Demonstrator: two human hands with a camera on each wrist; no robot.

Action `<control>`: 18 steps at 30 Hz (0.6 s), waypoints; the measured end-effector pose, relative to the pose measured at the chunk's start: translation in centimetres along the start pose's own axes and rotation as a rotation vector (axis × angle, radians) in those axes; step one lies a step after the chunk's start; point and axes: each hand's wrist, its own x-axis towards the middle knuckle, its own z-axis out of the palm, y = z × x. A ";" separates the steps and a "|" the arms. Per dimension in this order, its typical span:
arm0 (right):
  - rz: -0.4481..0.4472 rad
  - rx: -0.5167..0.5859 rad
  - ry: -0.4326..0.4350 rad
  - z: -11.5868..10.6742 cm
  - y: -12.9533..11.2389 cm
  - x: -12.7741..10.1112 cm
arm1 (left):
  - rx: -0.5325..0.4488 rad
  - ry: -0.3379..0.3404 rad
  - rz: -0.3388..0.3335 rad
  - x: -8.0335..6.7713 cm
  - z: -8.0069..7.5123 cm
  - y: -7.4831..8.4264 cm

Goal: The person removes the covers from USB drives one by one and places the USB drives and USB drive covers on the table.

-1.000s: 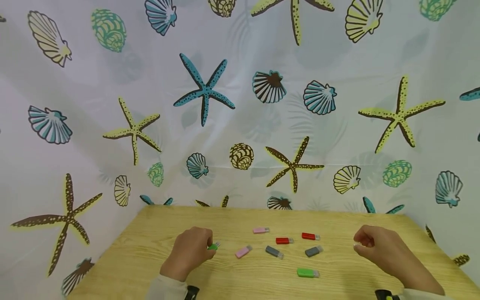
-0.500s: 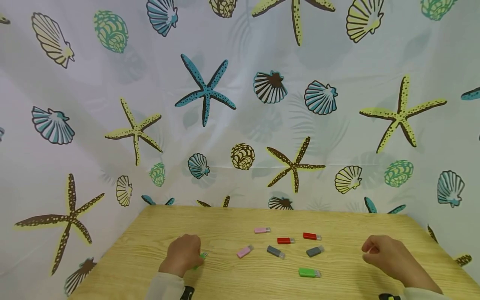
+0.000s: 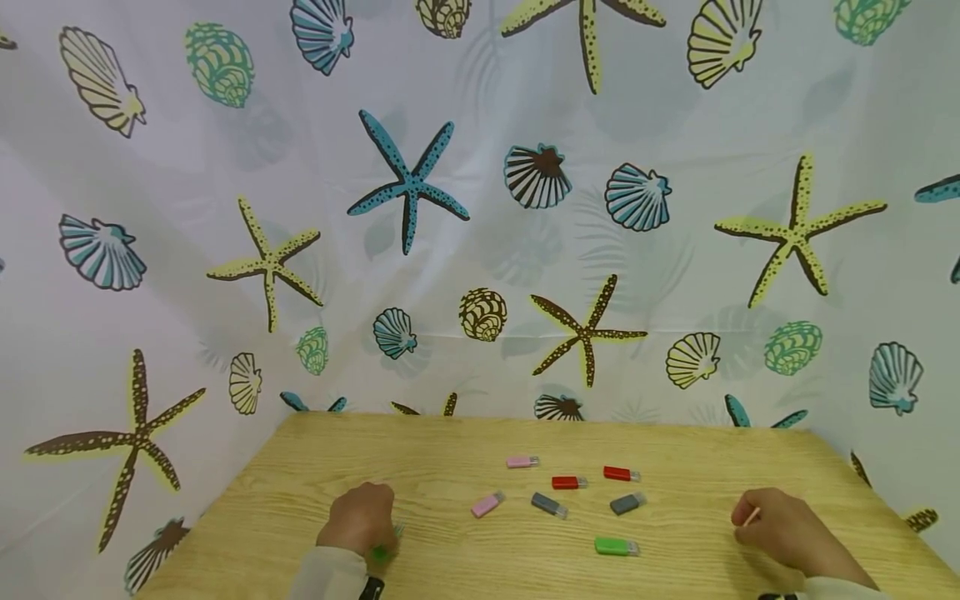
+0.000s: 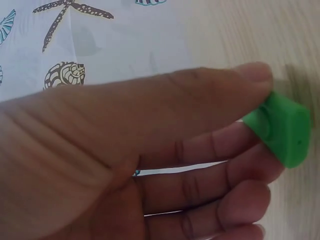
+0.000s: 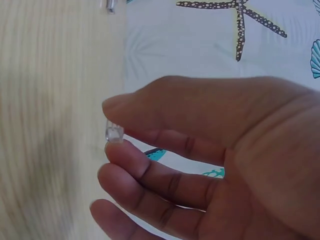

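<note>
At the left of the table in the head view, my left hand (image 3: 358, 518) pinches a green USB stick (image 4: 289, 131) between thumb and fingertips. Much of that stick is covered by the hand in the head view, with its metal plug end pointing away from me. Over on the right, my right hand (image 3: 776, 527) holds a small clear plastic cap (image 5: 114, 133) between thumb and index finger. Its other fingers are loosely bent below. Nearest to the right hand on the table lies a second green USB stick (image 3: 613, 547), beside a grey one (image 3: 627, 503).
Farther in are two red USB sticks, one left (image 3: 567, 482) and one right (image 3: 619, 473), another grey stick (image 3: 547, 504), and two pink sticks, one near (image 3: 487, 503) and one far (image 3: 521, 462). A shell-patterned curtain (image 3: 480, 250) hangs behind the wooden table (image 3: 450, 437).
My left hand has moved left and toward me with the green USB stick. The right hand has shifted slightly right and toward me, still holding the cap. The sticks on the table stay put.
</note>
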 end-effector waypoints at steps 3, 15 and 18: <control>0.024 0.023 -0.025 0.2 0.6 0.2 | 0.011 -0.008 -0.026 0.2 0.2 -0.3; 0.048 -0.006 -0.014 1.2 1.7 0.7 | 0.003 -0.006 -0.075 0.8 0.6 -1.2; 0.055 -0.010 -0.020 1.2 1.8 0.8 | 0.021 0.028 -0.071 0.8 0.7 -1.3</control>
